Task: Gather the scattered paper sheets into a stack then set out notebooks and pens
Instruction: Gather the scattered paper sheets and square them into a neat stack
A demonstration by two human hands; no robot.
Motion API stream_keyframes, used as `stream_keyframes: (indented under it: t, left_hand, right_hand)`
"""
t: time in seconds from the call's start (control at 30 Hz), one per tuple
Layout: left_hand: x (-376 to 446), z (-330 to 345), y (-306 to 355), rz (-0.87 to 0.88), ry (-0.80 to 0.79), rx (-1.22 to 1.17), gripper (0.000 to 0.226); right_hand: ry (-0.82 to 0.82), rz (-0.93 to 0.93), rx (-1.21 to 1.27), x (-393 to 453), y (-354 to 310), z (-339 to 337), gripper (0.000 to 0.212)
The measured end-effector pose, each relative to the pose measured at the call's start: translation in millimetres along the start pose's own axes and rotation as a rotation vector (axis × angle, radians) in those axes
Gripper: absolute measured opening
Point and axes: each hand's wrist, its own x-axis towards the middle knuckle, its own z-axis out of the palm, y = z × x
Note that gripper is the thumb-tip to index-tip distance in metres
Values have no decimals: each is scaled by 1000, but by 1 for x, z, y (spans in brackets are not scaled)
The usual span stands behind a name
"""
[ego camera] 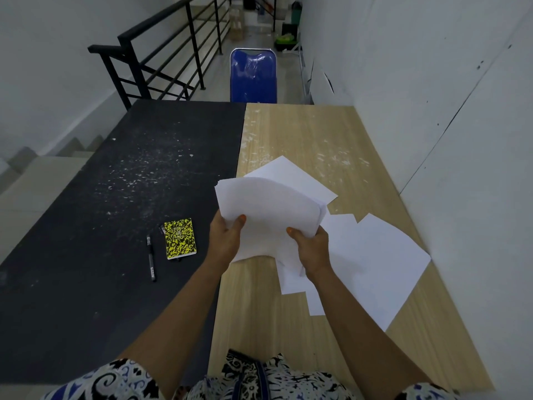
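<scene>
Gathering: I am holding a bundle (268,209) of sheets above the pale half of the table (317,134), both hands clamped on its near edge.
Left hand (225,241): I am pinching the bundle's near-left corner, thumb on top, fingers hidden under the paper.
Right hand (311,246): I am gripping the near-right edge, thumb pressing on top, the other fingers curled beneath and out of sight.
Arms: both forearms are reaching forward from my body, close together, wrists angling slightly toward each other.
Bundle: it is bowing upward between my hands, and its far edges are fanning out unevenly.
Loose sheets (375,255): several are lying overlapped on the pale wood to the right and near me; one more (288,171) is lying just beyond the bundle.
Notebook (179,238): it is lying on the dark half of the table, left of my hands.
Pen (151,258): it is lying just left of the notebook; whether another pen is tucked under the notebook I cannot tell.
Doing it well: I judge I should be loosening my grip a little, tapping the near edge square on the table, then sliding the loose sheets under one at a time, not crumpling them.
</scene>
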Motion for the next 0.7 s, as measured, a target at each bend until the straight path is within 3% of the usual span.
stream_keyframes:
  t: [0.3,0.43,0.57,0.7]
  left_hand:
    - [5,-3,1,-63,-1,-68,47]
    - [8,-2,0,-60,-13,-84,38]
    - [4,5,0,-44,-52,-89,38]
    - [6,4,4,10,2,-105,37]
  right_hand:
    - [-21,34,48,4,5,-4,38]
    - [-30,0,12,5,3,-4,38]
    - [-21,17,-7,6,5,-1,18]
    - [-3,-10,1,8,4,-1,13]
